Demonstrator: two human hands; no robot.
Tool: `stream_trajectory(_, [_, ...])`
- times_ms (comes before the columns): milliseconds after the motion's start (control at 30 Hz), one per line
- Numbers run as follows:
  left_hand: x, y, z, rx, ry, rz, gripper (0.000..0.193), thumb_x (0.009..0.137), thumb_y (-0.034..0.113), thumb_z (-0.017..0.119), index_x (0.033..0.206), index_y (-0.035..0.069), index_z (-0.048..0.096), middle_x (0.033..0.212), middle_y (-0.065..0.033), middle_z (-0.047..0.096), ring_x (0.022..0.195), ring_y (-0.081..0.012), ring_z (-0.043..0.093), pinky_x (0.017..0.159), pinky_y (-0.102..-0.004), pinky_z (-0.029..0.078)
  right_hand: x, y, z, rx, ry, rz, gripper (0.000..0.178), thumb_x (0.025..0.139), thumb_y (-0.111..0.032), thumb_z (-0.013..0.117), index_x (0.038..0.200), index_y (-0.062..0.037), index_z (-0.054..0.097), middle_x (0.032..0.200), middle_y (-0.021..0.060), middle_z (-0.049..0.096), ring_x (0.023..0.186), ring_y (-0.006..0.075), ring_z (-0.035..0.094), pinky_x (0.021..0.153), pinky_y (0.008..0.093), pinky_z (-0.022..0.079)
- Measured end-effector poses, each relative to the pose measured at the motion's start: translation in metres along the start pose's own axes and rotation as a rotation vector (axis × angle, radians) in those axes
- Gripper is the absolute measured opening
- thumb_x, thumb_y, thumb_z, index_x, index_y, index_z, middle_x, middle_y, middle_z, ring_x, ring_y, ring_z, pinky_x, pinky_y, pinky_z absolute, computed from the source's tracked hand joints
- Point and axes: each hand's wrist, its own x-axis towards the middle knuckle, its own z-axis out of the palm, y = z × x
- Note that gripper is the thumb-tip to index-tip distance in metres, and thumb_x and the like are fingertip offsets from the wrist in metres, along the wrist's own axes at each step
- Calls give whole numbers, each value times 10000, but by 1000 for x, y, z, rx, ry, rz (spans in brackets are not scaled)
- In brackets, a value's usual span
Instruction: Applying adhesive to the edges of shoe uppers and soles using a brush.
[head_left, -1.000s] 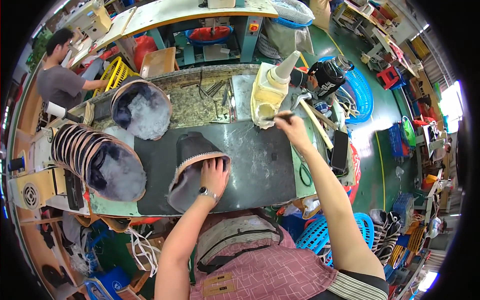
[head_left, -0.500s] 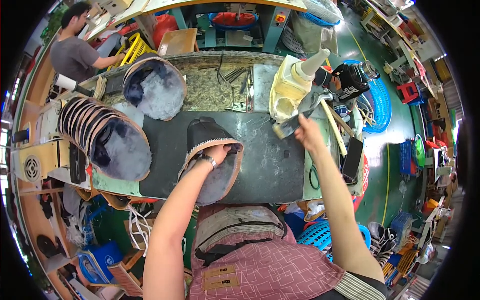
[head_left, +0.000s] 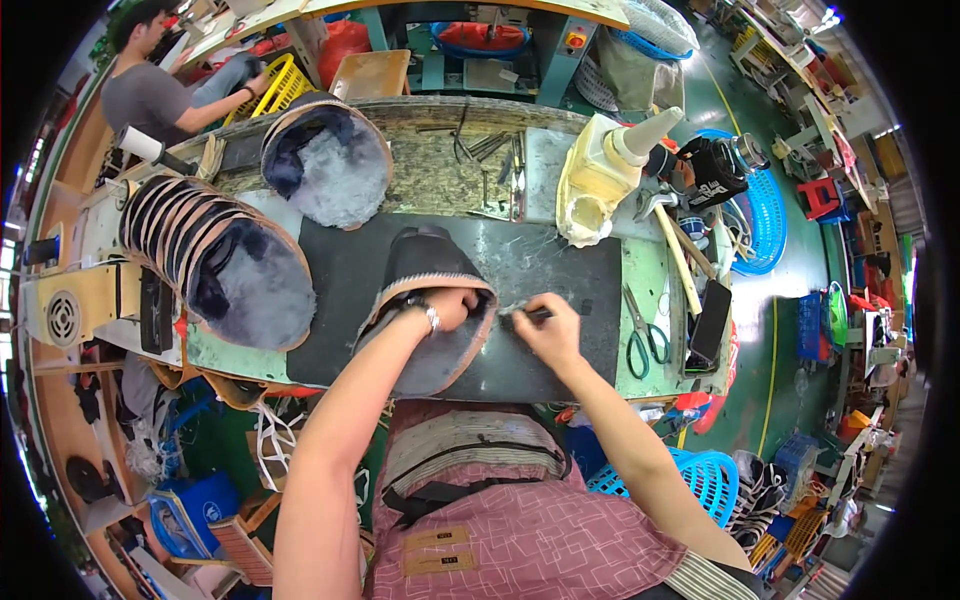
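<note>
In the middle of the bench lies a dark shoe upper with a tan, stitched rim and a grey lining. My left hand reaches into its opening, fingers curled against the inside of the rim; the fingertips are partly hidden. My right hand is closed around a dark-handled brush, its tip at the right side of that rim. Behind and to the right stands a cream glue container with a pale cone spout and a crusted open mouth.
Nested fleece-lined uppers stand at the left, and another upper sits behind. Green-handled scissors, a hammer and a phone lie at the right. A co-worker sits far left beside a yellow basket.
My right hand has carried the brush from the glue container's mouth leftward and nearer, to the upper's rim. The scissors now show fully. My left hand stays inside the upper.
</note>
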Motion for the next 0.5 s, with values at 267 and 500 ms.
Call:
stream_trajectory(267, [-60, 26, 27, 724, 435, 469, 388, 700, 132, 514, 1073, 28, 521, 1032, -140, 515, 1124, -304, 376, 969, -439, 267, 14, 18, -53, 560, 244, 371, 130, 744, -51, 609, 769, -40, 482, 717, 15, 526, 571, 67, 448, 518, 200, 388])
stream_trajectory(500, [-49, -16, -94, 731, 288, -78, 469, 653, 53, 568, 1097, 86, 422, 940, -150, 552, 727, -310, 583, 618, -398, 472, 18, -15, -49, 1056, 140, 542, 85, 778, -123, 547, 793, -64, 489, 795, 81, 564, 580, 108, 508, 503, 225, 459])
